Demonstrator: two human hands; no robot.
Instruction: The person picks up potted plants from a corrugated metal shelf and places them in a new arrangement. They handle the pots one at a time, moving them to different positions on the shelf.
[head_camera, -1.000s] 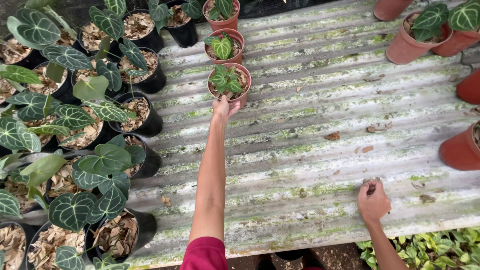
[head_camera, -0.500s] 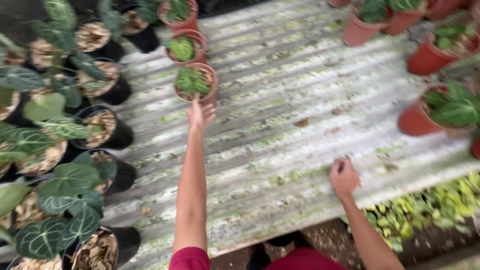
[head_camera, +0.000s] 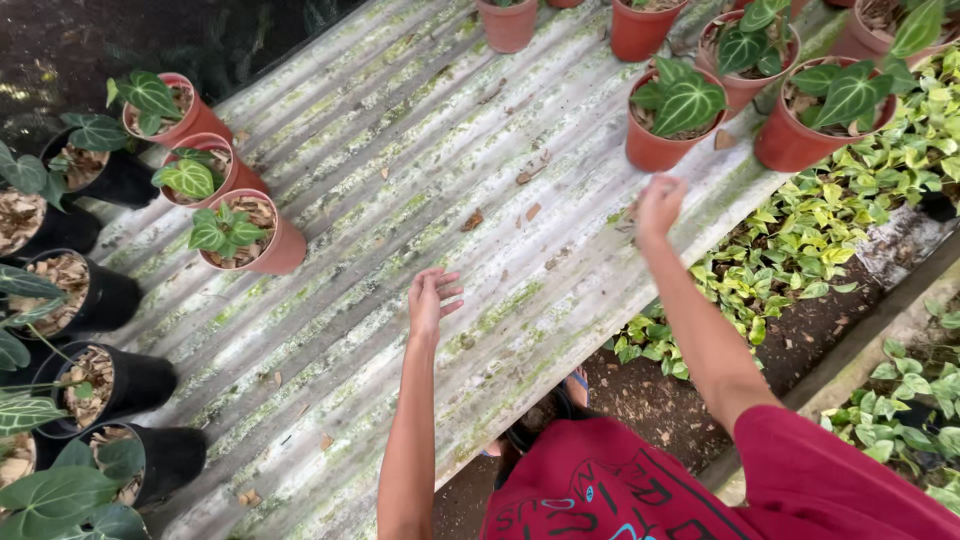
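Observation:
My left hand (head_camera: 432, 296) hovers open, fingers spread, over the mossy corrugated sheet (head_camera: 420, 190), holding nothing. To its left stand three terracotta pots with small green plants, the nearest one (head_camera: 245, 236) about a hand's length away. My right hand (head_camera: 660, 203) is raised just below a terracotta pot with heart-shaped veined leaves (head_camera: 668, 118). Its fingers are curled and it looks empty. Red sleeves cover my upper arms.
More terracotta pots (head_camera: 820, 118) line the sheet's far right end. Black pots with large dark leaves (head_camera: 95, 290) crowd the left edge. Dry leaf bits lie on the sheet. Low green and yellow ground plants (head_camera: 800, 240) grow beside the bench on the right.
My left hand has let go of the nearest small terracotta pot and pulled back. My right hand has lifted off the sheet toward the pots on the right. The view swung right.

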